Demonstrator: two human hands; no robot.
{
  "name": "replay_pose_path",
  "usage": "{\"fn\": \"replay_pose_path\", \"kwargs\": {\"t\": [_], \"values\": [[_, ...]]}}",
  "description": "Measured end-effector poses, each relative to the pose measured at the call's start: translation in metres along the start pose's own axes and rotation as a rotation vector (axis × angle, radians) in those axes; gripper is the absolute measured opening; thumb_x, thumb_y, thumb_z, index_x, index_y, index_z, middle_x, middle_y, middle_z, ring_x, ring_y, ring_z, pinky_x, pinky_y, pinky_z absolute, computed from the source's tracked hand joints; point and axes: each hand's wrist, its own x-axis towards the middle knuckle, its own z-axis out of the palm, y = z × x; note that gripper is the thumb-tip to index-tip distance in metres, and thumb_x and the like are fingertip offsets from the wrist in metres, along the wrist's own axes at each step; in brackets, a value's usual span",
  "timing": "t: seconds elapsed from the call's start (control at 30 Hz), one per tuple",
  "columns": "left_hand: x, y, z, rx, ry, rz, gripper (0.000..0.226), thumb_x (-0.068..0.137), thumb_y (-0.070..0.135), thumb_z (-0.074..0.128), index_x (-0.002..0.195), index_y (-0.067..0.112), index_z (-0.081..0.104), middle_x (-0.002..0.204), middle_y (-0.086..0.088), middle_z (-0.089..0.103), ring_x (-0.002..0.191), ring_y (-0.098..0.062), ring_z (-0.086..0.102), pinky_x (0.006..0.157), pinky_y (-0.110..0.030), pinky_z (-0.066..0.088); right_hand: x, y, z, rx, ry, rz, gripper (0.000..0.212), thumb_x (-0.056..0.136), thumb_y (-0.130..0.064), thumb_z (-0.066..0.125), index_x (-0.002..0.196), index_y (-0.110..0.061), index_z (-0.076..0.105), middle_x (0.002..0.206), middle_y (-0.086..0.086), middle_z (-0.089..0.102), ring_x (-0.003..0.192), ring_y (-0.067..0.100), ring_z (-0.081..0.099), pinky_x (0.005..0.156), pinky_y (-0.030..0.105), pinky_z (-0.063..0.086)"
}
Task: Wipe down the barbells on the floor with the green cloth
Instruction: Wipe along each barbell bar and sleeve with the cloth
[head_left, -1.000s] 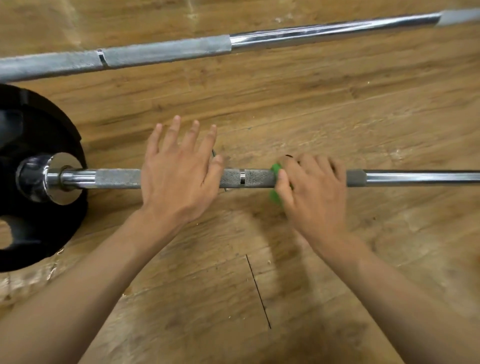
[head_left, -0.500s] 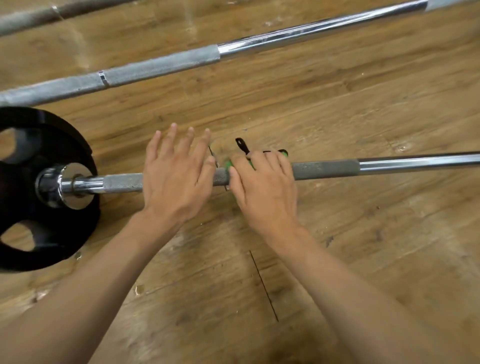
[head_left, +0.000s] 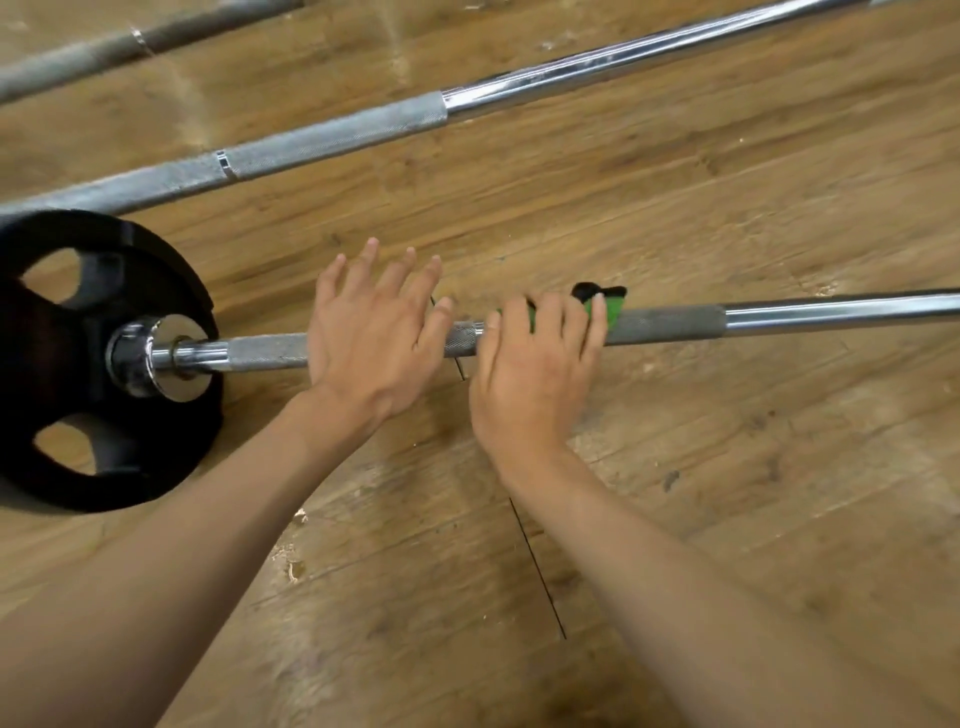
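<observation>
1. Gripping the green cloth (head_left: 614, 312) around the nearest barbell (head_left: 670, 325) with the right hand (head_left: 530, 374), fingers curling over the knurled shaft, thumb on the near side, green fabric and a black edge peeking out past the little finger.
2. Laying the left hand (head_left: 371, 332) flat across the same shaft just beside the right, fingers straight and spread, pointing away, holding nothing.
3. Lying on the wooden floor (head_left: 727, 218), running left to right, knurled grey around the hands and turning to smooth chrome farther right.
4. Carrying a black weight plate (head_left: 57, 374) at the left end, with a chrome sleeve (head_left: 140, 358) poking through its hub.
5. Resting farther off, well apart from the first: a second barbell (head_left: 337, 137), slanting up to the right, untouched by either hand.
6. Showing only in part at the far top left: a third bar (head_left: 104, 52), slanting the same way.
</observation>
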Motion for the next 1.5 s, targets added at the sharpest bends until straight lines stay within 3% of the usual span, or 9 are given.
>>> {"fn": "replay_pose_path", "kwargs": {"t": [0.17, 0.33, 0.47, 0.63, 0.8, 0.97, 1.17, 1.4, 1.5], "values": [[0.011, -0.009, -0.005, -0.033, -0.063, 0.021, 0.083, 0.092, 0.057, -0.002, 0.163, 0.031, 0.032, 0.170, -0.003, 0.031, 0.160, -0.030, 0.015, 0.129, -0.050, 0.011, 0.022, 0.060, -0.010, -0.052, -0.070, -0.393, 0.041, 0.110, -0.040, 0.039, 0.132, -0.020, 0.066, 0.116, 0.010, 0.066, 0.108, 0.032, 0.059, 0.103, 0.045, 0.038], [0.016, -0.007, -0.004, -0.029, -0.098, 0.006, 0.079, 0.093, 0.057, 0.000, 0.164, 0.033, 0.028, 0.172, -0.001, 0.027, 0.161, -0.029, 0.011, 0.129, -0.049, 0.006, 0.045, 0.151, -0.028, -0.170, -0.002, -0.113, 0.037, 0.107, -0.036, 0.043, 0.128, -0.015, 0.065, 0.120, 0.016, 0.062, 0.116, 0.039, 0.053, 0.118, 0.051, 0.030], [0.018, -0.003, -0.004, -0.022, -0.112, -0.006, 0.083, 0.091, 0.058, -0.003, 0.163, 0.033, 0.031, 0.171, 0.002, 0.030, 0.161, -0.027, 0.015, 0.128, -0.049, 0.007, 0.033, 0.088, -0.012, -0.114, 0.083, 0.207, 0.033, 0.103, -0.029, 0.047, 0.122, -0.012, 0.069, 0.125, 0.017, 0.061, 0.128, 0.038, 0.050, 0.124, 0.055, 0.021], [0.010, -0.006, -0.002, 0.040, 0.029, 0.068, 0.074, 0.099, 0.053, 0.009, 0.150, 0.026, 0.054, 0.156, -0.001, 0.053, 0.150, -0.028, 0.039, 0.118, -0.047, 0.027, -0.005, 0.001, 0.005, -0.024, -0.066, -0.094, 0.046, 0.110, -0.040, 0.036, 0.145, -0.019, 0.058, 0.137, 0.009, 0.059, 0.133, 0.035, 0.050, 0.126, 0.053, 0.016], [0.000, -0.023, -0.002, -0.099, 0.166, 0.251, 0.058, 0.105, 0.049, 0.030, 0.135, 0.014, 0.065, 0.143, -0.009, 0.063, 0.137, -0.033, 0.052, 0.112, -0.049, 0.032, 0.024, 0.087, -0.011, -0.155, -0.078, -0.480, 0.044, 0.110, -0.048, 0.044, 0.143, -0.024, 0.059, 0.128, 0.011, 0.063, 0.120, 0.035, 0.058, 0.116, 0.049, 0.035], [-0.021, -0.071, -0.001, -0.046, 0.222, -0.005, 0.063, 0.106, 0.050, 0.025, 0.140, 0.010, 0.061, 0.145, -0.017, 0.060, 0.144, -0.037, 0.045, 0.124, -0.053, 0.020, 0.032, 0.151, -0.034, -0.188, 0.000, -0.196, 0.042, 0.109, -0.044, 0.040, 0.135, -0.018, 0.061, 0.130, 0.016, 0.057, 0.129, 0.039, 0.048, 0.125, 0.052, 0.022], [-0.030, -0.069, 0.007, -0.053, 0.186, -0.059, 0.079, 0.104, 0.067, 0.018, 0.150, 0.015, 0.056, 0.138, -0.016, 0.067, 0.142, -0.035, 0.052, 0.120, -0.048, 0.036, 0.026, 0.081, -0.016, -0.163, 0.099, 0.251, 0.035, 0.109, -0.030, 0.043, 0.115, -0.007, 0.069, 0.122, 0.019, 0.061, 0.126, 0.039, 0.050, 0.125, 0.056, 0.018], [-0.040, -0.069, 0.011, -0.018, 0.190, -0.063, 0.079, 0.102, 0.068, 0.018, 0.159, 0.021, 0.044, 0.151, -0.011, 0.058, 0.151, -0.033, 0.040, 0.122, -0.046, 0.029, -0.014, -0.006, -0.006, -0.025, -0.048, -0.105, 0.030, 0.106, -0.031, 0.046, 0.114, -0.012, 0.068, 0.114, 0.012, 0.063, 0.115, 0.036, 0.053, 0.123, 0.052, 0.022], [-0.043, -0.075, 0.001, -0.024, 0.115, -0.028, 0.081, 0.101, 0.070, 0.012, 0.165, 0.023, 0.029, 0.166, -0.012, 0.037, 0.160, -0.031, 0.019, 0.130, -0.047, 0.012, -0.007, 0.006, -0.003, -0.028, -0.037, -0.297, 0.033, 0.110, -0.037, 0.044, 0.114, -0.016, 0.069, 0.108, 0.008, 0.064, 0.104, 0.032, 0.056, 0.113, 0.048, 0.032]]}}
